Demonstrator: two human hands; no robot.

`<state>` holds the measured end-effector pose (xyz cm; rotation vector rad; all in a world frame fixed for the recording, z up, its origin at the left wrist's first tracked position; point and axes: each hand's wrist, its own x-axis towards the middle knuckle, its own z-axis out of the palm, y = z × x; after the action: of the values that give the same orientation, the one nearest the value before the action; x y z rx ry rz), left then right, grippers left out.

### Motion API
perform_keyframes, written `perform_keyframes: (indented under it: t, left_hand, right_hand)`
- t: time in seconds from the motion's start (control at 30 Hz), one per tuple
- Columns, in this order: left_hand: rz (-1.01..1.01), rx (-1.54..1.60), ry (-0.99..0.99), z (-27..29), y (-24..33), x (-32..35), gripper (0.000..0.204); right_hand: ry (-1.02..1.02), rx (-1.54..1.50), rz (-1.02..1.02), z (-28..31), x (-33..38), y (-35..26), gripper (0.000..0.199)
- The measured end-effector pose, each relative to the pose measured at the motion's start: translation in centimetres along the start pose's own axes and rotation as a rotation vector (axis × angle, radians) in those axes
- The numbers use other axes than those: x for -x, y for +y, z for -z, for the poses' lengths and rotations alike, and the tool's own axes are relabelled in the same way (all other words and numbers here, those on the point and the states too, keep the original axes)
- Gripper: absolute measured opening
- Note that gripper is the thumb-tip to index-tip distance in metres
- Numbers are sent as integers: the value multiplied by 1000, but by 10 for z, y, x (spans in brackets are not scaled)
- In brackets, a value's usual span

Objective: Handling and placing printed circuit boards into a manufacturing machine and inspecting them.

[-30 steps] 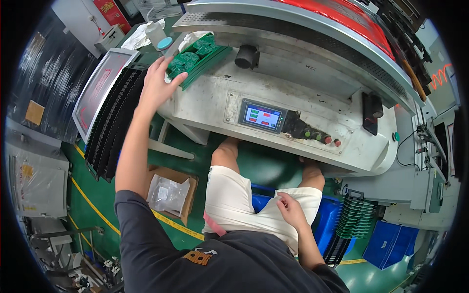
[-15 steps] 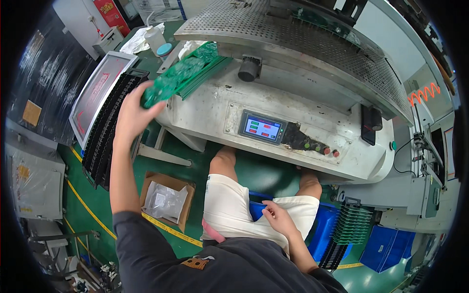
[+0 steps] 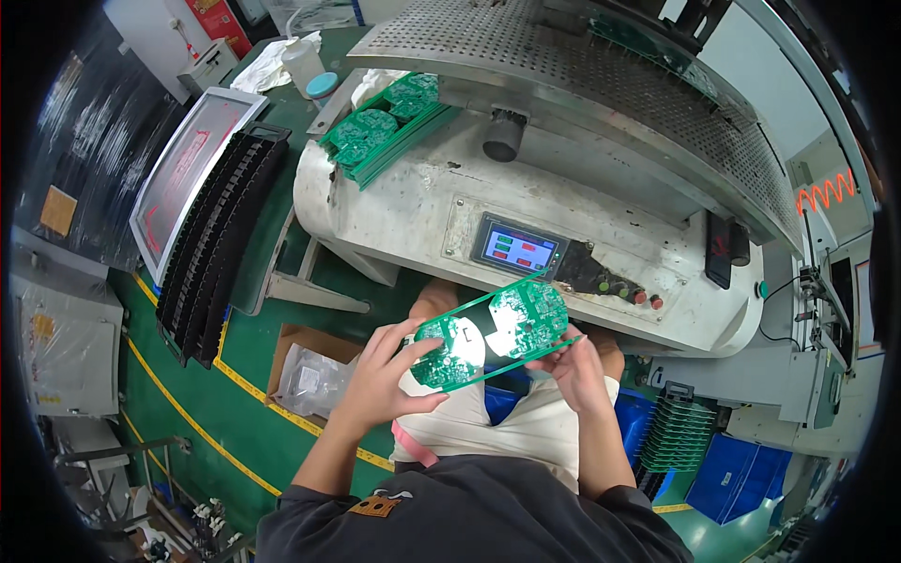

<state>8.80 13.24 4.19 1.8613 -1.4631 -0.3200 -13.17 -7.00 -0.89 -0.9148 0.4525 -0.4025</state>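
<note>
A green circuit board panel point(image 3: 486, 330) with two rounded boards in its frame is tilted above my lap, light glaring off its face. My left hand point(image 3: 380, 373) has its fingers over the panel's left end, the thumb below the lower edge. At the right end, my right hand point(image 3: 579, 371) pinches the lower corner. On the machine's left top lies a stack of similar green circuit board panels point(image 3: 385, 131). Just beyond the held panel is the machine's lit touch screen point(image 3: 518, 246).
The pale machine body point(image 3: 375, 211) spans the front, under a perforated metal hood point(image 3: 563, 70). Black racks point(image 3: 221, 244) and a framed screen point(image 3: 192, 174) lean at left. A cardboard box point(image 3: 310, 375) with plastic bags stands on the floor. At right are a board-filled rack point(image 3: 678, 427) and blue bin point(image 3: 737, 479).
My left hand has come from the stack toward my lap, now with one circuit board panel. My right hand has risen from my lap and taken the panel's right corner.
</note>
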Motion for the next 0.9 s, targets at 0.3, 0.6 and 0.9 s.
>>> perform_keyframes:
  t: [0.3,0.6,0.9]
  left_hand:
    - [-283,5,-79,-36,-9,-50,60]
    - [389,1115,-314,-84,-62,-38,29]
    - [467,1282,-246,-78,-73,-13,17]
  right_hand:
    - [245,318,88,23,26,-49,21]
    - [249,369,161,-7,23,-97,17]
    - [304,1236,655,-24,-51,-264,32]
